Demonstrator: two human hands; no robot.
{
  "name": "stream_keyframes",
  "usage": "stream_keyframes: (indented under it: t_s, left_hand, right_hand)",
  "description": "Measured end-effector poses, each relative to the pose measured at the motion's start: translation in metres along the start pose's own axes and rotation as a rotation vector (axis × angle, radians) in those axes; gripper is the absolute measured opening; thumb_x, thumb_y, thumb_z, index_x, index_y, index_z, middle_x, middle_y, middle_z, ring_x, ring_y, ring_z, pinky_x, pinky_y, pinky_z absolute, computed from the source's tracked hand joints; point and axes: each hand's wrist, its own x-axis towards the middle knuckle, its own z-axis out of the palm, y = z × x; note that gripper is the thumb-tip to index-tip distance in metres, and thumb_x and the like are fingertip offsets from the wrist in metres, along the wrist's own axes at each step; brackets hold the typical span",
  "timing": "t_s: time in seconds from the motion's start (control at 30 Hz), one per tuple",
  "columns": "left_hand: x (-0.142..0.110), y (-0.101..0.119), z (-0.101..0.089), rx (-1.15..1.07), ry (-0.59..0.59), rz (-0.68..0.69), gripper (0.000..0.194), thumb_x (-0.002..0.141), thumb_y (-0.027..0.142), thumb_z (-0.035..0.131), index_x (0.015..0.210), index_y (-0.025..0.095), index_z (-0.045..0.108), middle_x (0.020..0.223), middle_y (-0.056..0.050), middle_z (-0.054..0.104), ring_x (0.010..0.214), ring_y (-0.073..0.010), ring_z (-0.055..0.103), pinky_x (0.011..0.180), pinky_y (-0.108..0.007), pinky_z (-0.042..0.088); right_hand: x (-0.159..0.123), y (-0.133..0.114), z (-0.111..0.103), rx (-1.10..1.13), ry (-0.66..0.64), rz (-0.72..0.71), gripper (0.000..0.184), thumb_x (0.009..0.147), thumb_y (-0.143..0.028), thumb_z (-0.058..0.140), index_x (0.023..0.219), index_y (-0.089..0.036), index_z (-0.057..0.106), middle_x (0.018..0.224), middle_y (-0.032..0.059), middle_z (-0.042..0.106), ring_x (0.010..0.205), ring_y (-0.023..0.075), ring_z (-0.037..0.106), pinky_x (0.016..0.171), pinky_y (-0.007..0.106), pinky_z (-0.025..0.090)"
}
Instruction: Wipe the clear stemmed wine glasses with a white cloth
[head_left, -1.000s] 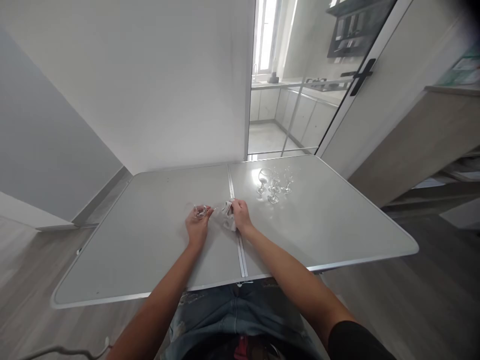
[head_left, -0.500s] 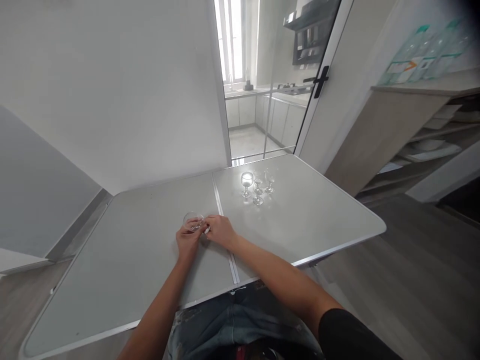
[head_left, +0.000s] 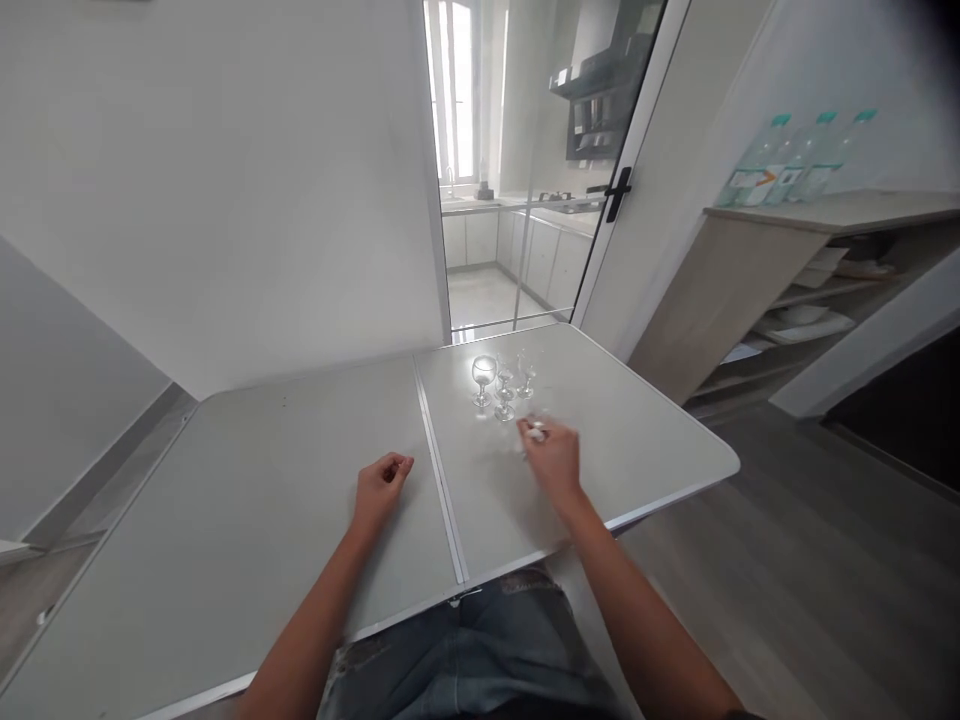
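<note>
My right hand (head_left: 556, 458) is closed on a small stemmed glass (head_left: 537, 424), held over the right half of the table. The glass is blurred and partly hidden by the fingers, and a small white patch shows at the fingertips. Just beyond it stand several clear stemmed glasses, among them a round-bowled one (head_left: 484, 371) at the left and another glass (head_left: 504, 406) at the front. To the left of the table's seam, my left hand (head_left: 381, 484) is curled with thumb and fingertips together, and nothing shows in it.
The pale folding table (head_left: 247, 540) has a metal seam (head_left: 438, 470) across its middle. Behind it are a wall and a glass door with a black handle (head_left: 619, 194). At the right, several plastic bottles (head_left: 802, 170) stand on a wooden shelf unit (head_left: 757, 270).
The glass has left my left hand and moved right with my right hand, toward the standing glasses. My left hand stays in about the same place, now without it. The view has shifted slightly.
</note>
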Motion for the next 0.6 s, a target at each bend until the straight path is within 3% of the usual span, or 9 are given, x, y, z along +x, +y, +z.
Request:
stream_keyframes:
  t_s: [0.03,0.1,0.27,0.43,0.6]
  left_hand:
    - [0.001,0.0,0.001,0.034,-0.024,0.001,0.035,0.087,0.049,0.06,0.069,0.019,0.062,0.058,0.002,0.047,0.055,-0.0119,0.042,0.054,-0.024,0.033]
    - [0.002,0.0,0.001,0.09,-0.069,0.004,0.038,0.087,0.049,0.058,0.064,0.019,0.06,0.057,0.003,0.046,0.055,-0.012,0.04,0.055,-0.025,0.031]
    - [0.003,0.001,0.001,0.167,-0.116,0.008,0.04,0.087,0.051,0.054,0.064,0.019,0.056,0.058,0.003,0.045,0.058,-0.013,0.041,0.057,-0.025,0.032]
    - [0.002,0.001,0.002,0.198,-0.138,0.003,0.039,0.088,0.05,0.052,0.065,0.019,0.055,0.059,0.003,0.044,0.059,-0.0128,0.041,0.058,-0.024,0.032]
    - [0.003,0.001,0.002,0.221,-0.164,0.011,0.037,0.088,0.048,0.053,0.065,0.019,0.055,0.059,0.003,0.044,0.059,-0.0123,0.041,0.06,-0.024,0.031]
  right_hand:
    - [0.012,0.013,-0.01,-0.099,0.083,0.009,0.03,0.089,-0.039,0.058,0.104,-0.022,0.077,0.11,0.0105,0.075,0.103,0.0265,0.068,0.094,0.033,0.047]
    - [0.037,0.03,-0.021,-0.243,0.099,0.039,0.03,0.085,-0.038,0.062,0.103,-0.022,0.079,0.111,0.0104,0.076,0.104,0.0269,0.069,0.089,0.03,0.048]
    - [0.085,0.036,-0.008,-0.329,-0.05,0.123,0.026,0.081,-0.035,0.064,0.087,-0.017,0.081,0.087,0.013,0.078,0.087,0.0242,0.073,0.07,0.025,0.047]
    - [0.093,0.038,0.01,-0.346,-0.08,0.136,0.025,0.08,-0.033,0.064,0.091,-0.017,0.08,0.068,0.0086,0.075,0.068,0.0197,0.071,0.063,0.023,0.045]
    - [0.096,0.042,0.017,-0.315,-0.109,0.158,0.028,0.081,-0.034,0.064,0.099,-0.018,0.078,0.066,0.0056,0.074,0.057,0.0161,0.067,0.061,0.024,0.045]
